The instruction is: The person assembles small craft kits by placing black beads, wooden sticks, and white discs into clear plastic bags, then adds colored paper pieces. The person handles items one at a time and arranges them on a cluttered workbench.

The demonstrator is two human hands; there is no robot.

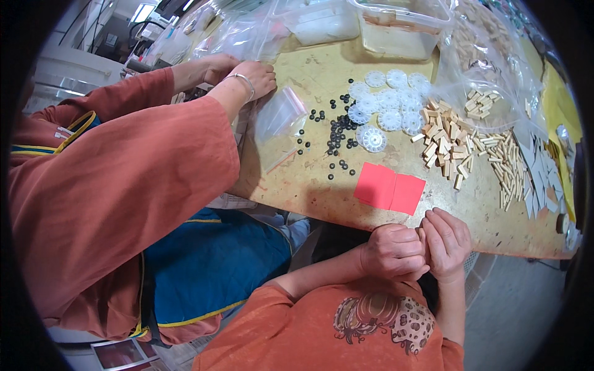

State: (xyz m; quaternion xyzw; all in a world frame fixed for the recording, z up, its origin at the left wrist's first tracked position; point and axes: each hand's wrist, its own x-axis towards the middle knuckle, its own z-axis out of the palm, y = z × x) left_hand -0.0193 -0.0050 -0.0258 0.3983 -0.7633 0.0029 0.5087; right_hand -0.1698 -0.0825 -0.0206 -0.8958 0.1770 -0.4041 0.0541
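General surroundings of the work area
A yellowish worktable [278, 183] is spanning the centre, its worn top showing stains and scuffs; its near edge is running above a grey floor [510, 309] at lower right. At upper left, a whitish partition or low wall [77, 67] is standing, and a bright rectangular panel [143, 12], window or lamp unclear, is glowing beyond.

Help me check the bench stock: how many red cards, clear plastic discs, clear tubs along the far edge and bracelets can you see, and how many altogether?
Red cards: at least 2, overlapping
Clear plastic discs: at least 10, overlapping
Clear tubs: 2
Bracelets: 1
Total: at least 15
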